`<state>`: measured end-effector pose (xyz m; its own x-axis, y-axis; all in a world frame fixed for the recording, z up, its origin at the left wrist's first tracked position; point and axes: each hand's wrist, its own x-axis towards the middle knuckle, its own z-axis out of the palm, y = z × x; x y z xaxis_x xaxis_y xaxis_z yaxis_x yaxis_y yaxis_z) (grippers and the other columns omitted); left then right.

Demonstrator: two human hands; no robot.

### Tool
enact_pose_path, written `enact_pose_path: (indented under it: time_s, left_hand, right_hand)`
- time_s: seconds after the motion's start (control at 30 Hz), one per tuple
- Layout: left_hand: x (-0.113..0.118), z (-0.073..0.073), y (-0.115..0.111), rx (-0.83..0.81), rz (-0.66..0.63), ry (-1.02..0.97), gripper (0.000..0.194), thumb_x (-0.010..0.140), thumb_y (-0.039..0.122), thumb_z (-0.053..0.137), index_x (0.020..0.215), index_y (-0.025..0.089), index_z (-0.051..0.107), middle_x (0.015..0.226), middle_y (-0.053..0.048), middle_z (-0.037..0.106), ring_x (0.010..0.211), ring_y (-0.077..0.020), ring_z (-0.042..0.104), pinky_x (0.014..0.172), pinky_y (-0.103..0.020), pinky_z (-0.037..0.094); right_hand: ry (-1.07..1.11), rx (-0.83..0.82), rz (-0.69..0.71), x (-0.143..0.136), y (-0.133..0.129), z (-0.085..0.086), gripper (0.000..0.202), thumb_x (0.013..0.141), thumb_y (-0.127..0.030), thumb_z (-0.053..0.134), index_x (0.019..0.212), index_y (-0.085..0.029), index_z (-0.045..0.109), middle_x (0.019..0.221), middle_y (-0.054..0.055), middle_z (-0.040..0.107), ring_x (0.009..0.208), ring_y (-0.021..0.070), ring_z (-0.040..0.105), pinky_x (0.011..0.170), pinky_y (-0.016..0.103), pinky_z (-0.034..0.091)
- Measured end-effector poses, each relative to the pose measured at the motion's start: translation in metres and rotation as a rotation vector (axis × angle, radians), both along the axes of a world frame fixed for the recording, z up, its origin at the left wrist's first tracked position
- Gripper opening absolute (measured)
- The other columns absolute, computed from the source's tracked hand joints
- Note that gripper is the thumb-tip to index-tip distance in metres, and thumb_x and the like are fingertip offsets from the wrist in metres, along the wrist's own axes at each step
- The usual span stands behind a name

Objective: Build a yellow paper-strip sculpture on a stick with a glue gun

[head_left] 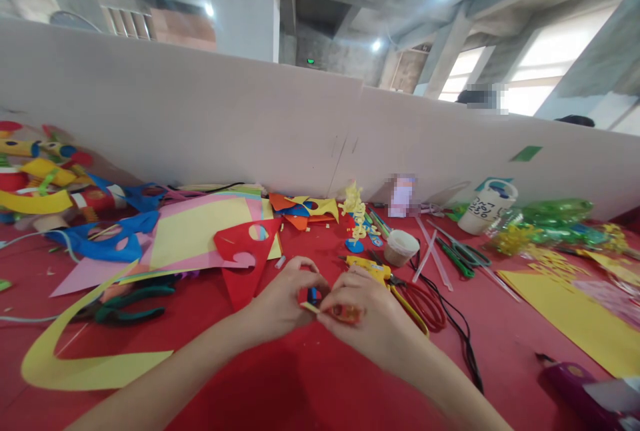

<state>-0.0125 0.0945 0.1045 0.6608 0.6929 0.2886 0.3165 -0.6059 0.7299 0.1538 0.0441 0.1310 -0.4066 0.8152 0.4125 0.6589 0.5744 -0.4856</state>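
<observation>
Both hands meet low over the red table, a little below the centre of the view. My left hand (287, 294) has its fingers wrapped round a small red and blue piece (313, 295). My right hand (363, 304) is closed in a pinch at a thin pale strip (311, 307) beside that piece. Something orange and see-through (347, 313) shows under the right fingers. Just left of the hands lies a red paper mask shape (245, 264). A yellow glue gun (369, 267) lies behind my right hand.
Red-handled scissors (423, 304), a white cup (401, 247) and black cable are at the right. Yellow sheets (575, 317) and a purple tool (583, 384) lie farther right. Green-handled pliers (133, 304) and a curved yellow paper (80, 372) sit left. A white partition (225, 117) stands behind.
</observation>
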Motion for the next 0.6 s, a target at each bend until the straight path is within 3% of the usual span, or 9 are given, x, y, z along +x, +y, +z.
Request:
enact_pose_path:
  time_s: [0.17, 0.23, 0.33, 0.5, 0.6]
  left_hand:
    - [0.003, -0.006, 0.000, 0.119, -0.084, 0.030, 0.015, 0.071, 0.007, 0.055, 0.070, 0.021, 0.060, 0.070, -0.002, 0.058, 0.092, -0.0215, 0.048, 0.086, -0.033, 0.037]
    - [0.005, -0.006, -0.001, 0.108, -0.059, 0.024, 0.014, 0.069, 0.006, 0.055, 0.069, 0.020, 0.057, 0.074, -0.003, 0.056, 0.088, -0.0203, 0.049, 0.082, -0.032, 0.039]
    - [0.007, -0.006, -0.003, 0.002, 0.007, -0.014, 0.017, 0.065, 0.006, 0.056, 0.076, 0.020, 0.053, 0.084, -0.002, 0.055, 0.081, -0.0177, 0.051, 0.073, -0.029, 0.042]
    - [0.003, -0.001, -0.004, -0.161, -0.021, -0.037, 0.021, 0.065, 0.008, 0.057, 0.081, 0.020, 0.050, 0.081, 0.001, 0.056, 0.076, -0.0153, 0.053, 0.071, -0.027, 0.042]
    - [0.002, 0.002, -0.003, -0.239, -0.055, -0.070, 0.016, 0.068, 0.013, 0.059, 0.079, 0.020, 0.051, 0.081, 0.001, 0.055, 0.077, -0.0148, 0.052, 0.073, -0.027, 0.042]
  right_hand:
    - [0.170, -0.290, -0.130, 0.012, 0.007, 0.003, 0.006, 0.073, -0.024, 0.062, 0.071, -0.022, 0.067, 0.068, 0.000, 0.065, 0.064, 0.0139, 0.056, 0.059, 0.026, 0.042]
    - [0.237, -0.384, -0.120, 0.015, 0.012, 0.001, 0.010, 0.074, -0.026, 0.059, 0.070, -0.020, 0.065, 0.066, 0.000, 0.064, 0.060, 0.0129, 0.055, 0.054, 0.024, 0.040]
    - [0.408, -0.502, -0.056, 0.020, 0.019, -0.005, 0.013, 0.073, -0.029, 0.058, 0.069, -0.017, 0.058, 0.066, 0.000, 0.063, 0.061, 0.0121, 0.056, 0.057, 0.023, 0.042]
    - [0.596, -0.626, -0.076, 0.026, 0.031, -0.020, 0.034, 0.068, -0.030, 0.065, 0.092, -0.021, 0.043, 0.057, -0.007, 0.059, 0.046, 0.0081, 0.049, 0.045, 0.019, 0.034]
    - [0.608, -0.646, -0.045, 0.028, 0.037, -0.028, 0.037, 0.066, -0.034, 0.066, 0.094, -0.019, 0.048, 0.059, -0.005, 0.061, 0.050, 0.0091, 0.053, 0.048, 0.020, 0.037]
